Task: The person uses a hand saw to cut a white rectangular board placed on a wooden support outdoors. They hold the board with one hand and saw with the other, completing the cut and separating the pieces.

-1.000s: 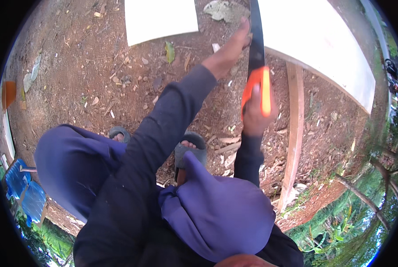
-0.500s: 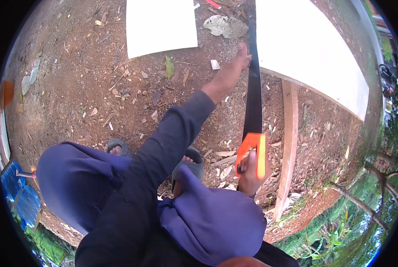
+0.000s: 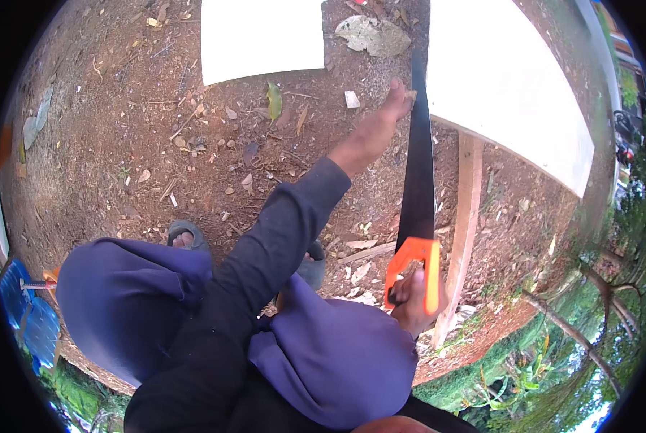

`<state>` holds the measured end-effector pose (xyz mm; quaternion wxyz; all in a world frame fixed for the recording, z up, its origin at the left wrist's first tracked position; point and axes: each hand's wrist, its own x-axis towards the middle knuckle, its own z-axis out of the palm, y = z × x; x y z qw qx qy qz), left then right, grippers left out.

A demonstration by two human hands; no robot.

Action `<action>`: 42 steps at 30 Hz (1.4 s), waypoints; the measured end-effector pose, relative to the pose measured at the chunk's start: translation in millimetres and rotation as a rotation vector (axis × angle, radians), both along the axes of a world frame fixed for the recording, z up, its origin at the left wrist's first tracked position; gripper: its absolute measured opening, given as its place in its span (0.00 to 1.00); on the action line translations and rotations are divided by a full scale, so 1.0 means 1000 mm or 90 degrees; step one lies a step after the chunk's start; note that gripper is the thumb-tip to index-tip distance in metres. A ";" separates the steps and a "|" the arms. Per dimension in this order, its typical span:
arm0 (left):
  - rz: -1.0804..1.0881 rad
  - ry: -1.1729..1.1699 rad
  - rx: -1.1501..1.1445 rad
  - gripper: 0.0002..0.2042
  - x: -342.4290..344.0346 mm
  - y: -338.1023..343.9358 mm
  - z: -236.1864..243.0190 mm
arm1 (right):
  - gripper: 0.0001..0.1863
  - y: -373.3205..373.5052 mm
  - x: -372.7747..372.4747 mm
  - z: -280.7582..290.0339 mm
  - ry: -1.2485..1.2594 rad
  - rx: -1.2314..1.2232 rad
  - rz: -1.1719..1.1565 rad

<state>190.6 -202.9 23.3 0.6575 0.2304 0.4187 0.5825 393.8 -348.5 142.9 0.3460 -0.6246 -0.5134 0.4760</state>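
My right hand [image 3: 414,303] is wrapped round the orange handle of a handsaw [image 3: 418,173]. The saw's long dark blade points away from me, alongside the left edge of a white board [image 3: 514,90]. My left hand [image 3: 386,115] is stretched forward beside the far part of the blade, thumb upward. Its fingers are mostly hidden behind the blade, so I cannot make out what they grip. A small tan bit shows at the thumb. Under the board's near edge runs a light wooden beam [image 3: 467,216].
Another white sheet [image 3: 261,40] lies at the far left on brown soil strewn with dry leaves and wood chips. A big dry leaf [image 3: 372,36] is beside the blade's far end. My sandalled feet [image 3: 187,237] are below; a blue chair [image 3: 37,328] stands at left, branches [image 3: 575,339] at right.
The handsaw and my right hand have come back toward me, the handle now lower in view. My left hand stays by the blade. The whole view has shifted slightly.
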 end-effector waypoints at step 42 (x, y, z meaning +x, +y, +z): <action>0.496 0.044 -0.141 0.25 -0.107 -0.035 -0.002 | 0.27 0.057 -0.070 -0.083 -0.342 0.396 0.268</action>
